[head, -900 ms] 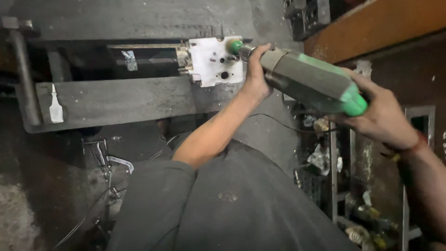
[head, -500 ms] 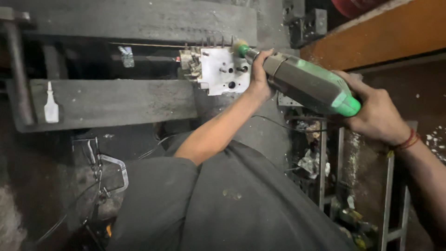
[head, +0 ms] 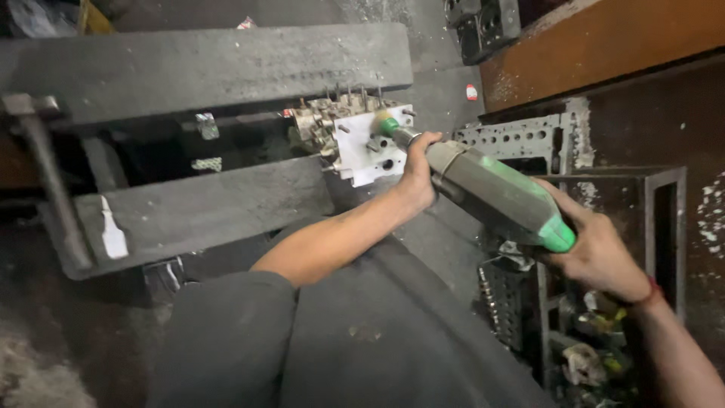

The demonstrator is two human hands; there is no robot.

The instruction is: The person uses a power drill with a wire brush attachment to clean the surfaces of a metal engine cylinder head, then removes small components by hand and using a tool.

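Note:
A grey and green power tool (head: 500, 198) lies across both my hands. My left hand (head: 420, 172) grips its front neck, just behind the green tip. My right hand (head: 598, 248) is wrapped around its rear end. The tip (head: 388, 127) touches a white metal block (head: 368, 145) with holes and studs, clamped between two thick dark jaws of a large vise. The upper jaw (head: 211, 69) and lower jaw (head: 204, 205) hold the block from above and below.
A perforated metal rack (head: 521, 137) stands to the right, with scrap parts low down (head: 585, 355). A brown wooden shelf (head: 604, 38) runs along the top right. The vise's dark handle bar (head: 53, 181) stands at the left. My grey-clad lap (head: 362, 340) fills the bottom.
The view has shifted, so the block and tool sit lower in the frame. The tool's tip stays on the white block and both hands keep their grip.

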